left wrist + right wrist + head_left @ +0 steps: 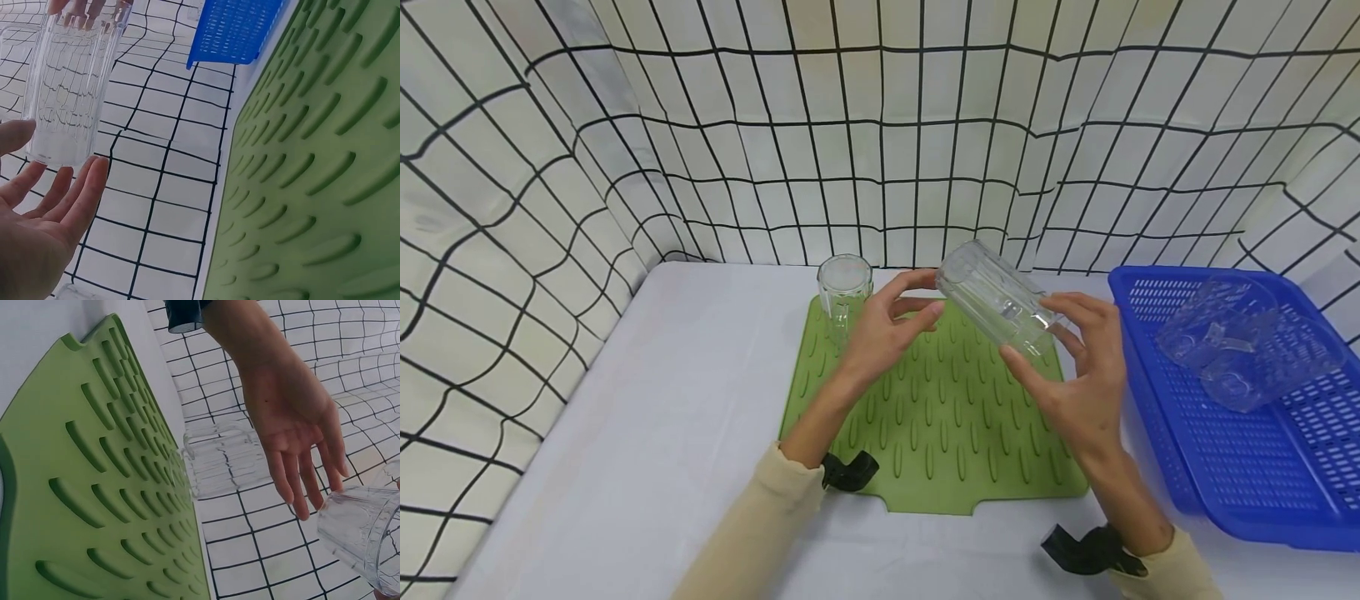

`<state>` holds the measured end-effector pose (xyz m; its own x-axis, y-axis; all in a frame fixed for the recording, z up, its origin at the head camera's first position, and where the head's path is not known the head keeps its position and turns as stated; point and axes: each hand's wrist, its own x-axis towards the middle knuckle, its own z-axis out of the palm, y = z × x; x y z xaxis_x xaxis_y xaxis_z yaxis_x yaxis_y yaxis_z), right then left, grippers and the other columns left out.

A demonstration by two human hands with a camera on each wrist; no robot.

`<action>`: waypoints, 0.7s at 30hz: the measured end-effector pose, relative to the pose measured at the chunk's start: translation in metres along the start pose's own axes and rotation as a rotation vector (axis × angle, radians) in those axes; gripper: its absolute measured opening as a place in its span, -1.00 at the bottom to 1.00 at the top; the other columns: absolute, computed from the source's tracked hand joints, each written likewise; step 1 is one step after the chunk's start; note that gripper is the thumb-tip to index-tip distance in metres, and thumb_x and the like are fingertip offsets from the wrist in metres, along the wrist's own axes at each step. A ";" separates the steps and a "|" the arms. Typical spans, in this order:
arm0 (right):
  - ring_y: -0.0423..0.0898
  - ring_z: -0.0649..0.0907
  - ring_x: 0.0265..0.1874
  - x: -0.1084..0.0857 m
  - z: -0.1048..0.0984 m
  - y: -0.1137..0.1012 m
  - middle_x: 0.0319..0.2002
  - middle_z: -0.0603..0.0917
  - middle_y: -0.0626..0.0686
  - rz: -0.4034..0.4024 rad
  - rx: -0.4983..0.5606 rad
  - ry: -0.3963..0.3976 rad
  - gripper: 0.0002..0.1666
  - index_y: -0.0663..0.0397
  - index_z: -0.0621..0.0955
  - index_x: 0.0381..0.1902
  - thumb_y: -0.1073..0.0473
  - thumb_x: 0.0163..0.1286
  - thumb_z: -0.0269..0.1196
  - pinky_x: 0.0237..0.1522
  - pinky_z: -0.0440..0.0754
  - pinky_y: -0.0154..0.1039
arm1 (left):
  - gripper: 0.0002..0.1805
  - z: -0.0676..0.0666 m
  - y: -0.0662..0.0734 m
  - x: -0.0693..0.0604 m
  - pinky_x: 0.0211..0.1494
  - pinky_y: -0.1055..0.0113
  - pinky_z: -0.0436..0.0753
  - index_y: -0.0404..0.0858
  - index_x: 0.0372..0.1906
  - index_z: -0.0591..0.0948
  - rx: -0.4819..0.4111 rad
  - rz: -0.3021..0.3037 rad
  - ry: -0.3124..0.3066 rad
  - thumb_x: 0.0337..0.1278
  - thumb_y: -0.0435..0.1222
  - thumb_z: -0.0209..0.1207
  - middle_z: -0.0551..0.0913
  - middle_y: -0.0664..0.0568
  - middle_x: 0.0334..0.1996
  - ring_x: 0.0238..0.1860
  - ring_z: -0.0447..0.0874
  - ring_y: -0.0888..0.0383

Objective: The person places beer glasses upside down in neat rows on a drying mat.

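Note:
My right hand (1086,375) grips a clear glass mug (992,292) near its rim, holding it tilted above the green drying mat (925,433). The mug's base points up and toward my left hand (887,329). In the left wrist view, the left fingers are spread and lightly bent at the base of the mug (65,106); whether they touch it I cannot tell. A second glass mug (844,283) stands upside down on the mat's far left corner. The right wrist view shows this mug (225,459) behind the left hand (290,419).
A blue perforated basket (1180,492) stands right of the mat, with clear glass mugs (1240,358) lying in it. White cloth (647,400) covers the table. Black netting (880,125) over white sheeting rises behind and at both sides.

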<state>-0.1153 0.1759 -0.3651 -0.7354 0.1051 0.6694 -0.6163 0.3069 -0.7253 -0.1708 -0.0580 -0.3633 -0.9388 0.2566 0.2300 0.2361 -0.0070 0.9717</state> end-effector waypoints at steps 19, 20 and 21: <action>-0.02 0.48 0.33 -0.004 0.011 0.003 0.26 0.43 -0.15 -0.015 0.058 0.009 -0.15 0.40 0.56 0.23 0.58 -0.12 0.56 0.29 0.68 -0.32 | -0.41 0.029 -0.007 0.001 0.05 0.05 0.84 -0.07 0.49 0.38 -0.501 -0.108 0.076 0.45 -0.39 0.18 0.52 -0.21 0.30 -0.02 0.79 0.08; -0.01 0.48 0.33 -0.004 0.012 0.003 0.26 0.43 -0.15 -0.017 0.068 0.009 -0.15 0.41 0.56 0.23 0.59 -0.12 0.56 0.30 0.68 -0.31 | -0.40 0.030 -0.007 0.001 0.05 0.07 0.84 -0.05 0.51 0.36 -0.521 -0.116 0.077 0.46 -0.38 0.17 0.52 -0.22 0.30 -0.02 0.78 0.07; -0.01 0.48 0.34 -0.004 0.012 0.002 0.26 0.43 -0.14 -0.019 0.077 0.008 -0.15 0.42 0.55 0.22 0.59 -0.12 0.55 0.30 0.68 -0.30 | -0.39 0.031 -0.006 0.001 0.05 0.09 0.84 -0.04 0.52 0.34 -0.536 -0.122 0.082 0.47 -0.38 0.16 0.52 -0.23 0.31 -0.02 0.78 0.08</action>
<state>-0.1177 0.1645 -0.3712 -0.7213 0.1079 0.6842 -0.6500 0.2356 -0.7225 -0.1655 -0.0273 -0.3707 -0.9730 0.2100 0.0961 -0.0165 -0.4782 0.8781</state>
